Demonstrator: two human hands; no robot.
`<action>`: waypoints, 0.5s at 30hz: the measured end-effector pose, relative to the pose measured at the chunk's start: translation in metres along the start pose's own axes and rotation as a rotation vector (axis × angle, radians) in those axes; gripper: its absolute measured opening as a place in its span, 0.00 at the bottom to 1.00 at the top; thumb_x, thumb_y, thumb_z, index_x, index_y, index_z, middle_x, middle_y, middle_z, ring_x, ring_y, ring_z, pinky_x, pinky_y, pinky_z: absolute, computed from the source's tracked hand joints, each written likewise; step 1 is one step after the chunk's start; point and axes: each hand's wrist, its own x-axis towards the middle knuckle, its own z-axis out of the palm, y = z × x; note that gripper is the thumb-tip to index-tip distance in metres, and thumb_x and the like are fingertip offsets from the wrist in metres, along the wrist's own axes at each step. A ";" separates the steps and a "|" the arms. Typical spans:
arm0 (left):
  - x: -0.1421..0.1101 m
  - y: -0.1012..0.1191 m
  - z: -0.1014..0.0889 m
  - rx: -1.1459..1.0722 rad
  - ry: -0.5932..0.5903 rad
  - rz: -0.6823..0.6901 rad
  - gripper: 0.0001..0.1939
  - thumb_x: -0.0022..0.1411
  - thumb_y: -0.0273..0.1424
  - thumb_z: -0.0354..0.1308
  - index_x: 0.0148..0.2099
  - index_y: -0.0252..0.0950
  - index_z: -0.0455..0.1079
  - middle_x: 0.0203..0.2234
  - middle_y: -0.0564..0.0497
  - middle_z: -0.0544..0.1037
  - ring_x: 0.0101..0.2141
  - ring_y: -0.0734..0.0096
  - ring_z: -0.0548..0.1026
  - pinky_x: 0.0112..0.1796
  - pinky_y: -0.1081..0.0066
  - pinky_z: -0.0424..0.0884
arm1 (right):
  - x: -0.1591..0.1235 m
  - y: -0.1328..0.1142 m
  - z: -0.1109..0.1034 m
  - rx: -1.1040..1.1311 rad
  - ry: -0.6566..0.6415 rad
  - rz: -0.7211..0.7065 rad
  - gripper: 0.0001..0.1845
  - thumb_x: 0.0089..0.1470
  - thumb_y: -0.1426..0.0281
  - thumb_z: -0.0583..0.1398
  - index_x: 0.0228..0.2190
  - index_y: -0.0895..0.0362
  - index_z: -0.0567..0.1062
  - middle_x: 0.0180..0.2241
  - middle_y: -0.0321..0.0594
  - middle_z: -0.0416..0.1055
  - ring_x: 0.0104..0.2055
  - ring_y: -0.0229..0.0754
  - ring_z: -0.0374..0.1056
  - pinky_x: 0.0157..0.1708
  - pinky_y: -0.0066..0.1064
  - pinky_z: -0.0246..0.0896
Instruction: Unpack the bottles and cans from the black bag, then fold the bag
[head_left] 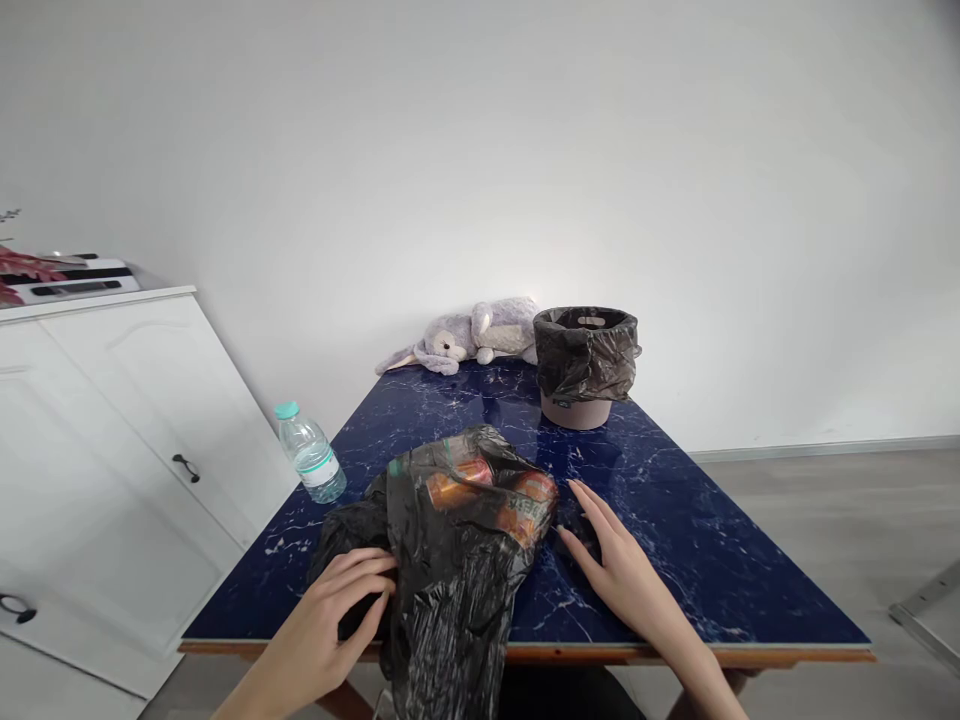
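Observation:
A thin black plastic garbage bag lies on the blue marbled table, its lower end hanging over the front edge. Through the film show orange cans or wrapped packages; their exact kind is blurred by the plastic. At the bag's left edge, my left hand has its thumb and fingertips pinched together on the plastic. My right hand is just right of the bag, fingers stretched out and apart, low over the tabletop with nothing in it.
A water bottle with a teal cap stands at the table's left edge. At the back are a plush rabbit lying down and a trash bin lined with a black bag. White cabinets stand on the left.

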 end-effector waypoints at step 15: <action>0.091 -0.019 0.033 0.011 0.256 0.140 0.27 0.73 0.36 0.56 0.71 0.42 0.68 0.66 0.37 0.73 0.67 0.46 0.68 0.66 0.46 0.66 | 0.001 0.003 0.000 0.008 -0.017 -0.015 0.33 0.73 0.54 0.52 0.74 0.45 0.54 0.72 0.44 0.60 0.72 0.54 0.60 0.71 0.53 0.58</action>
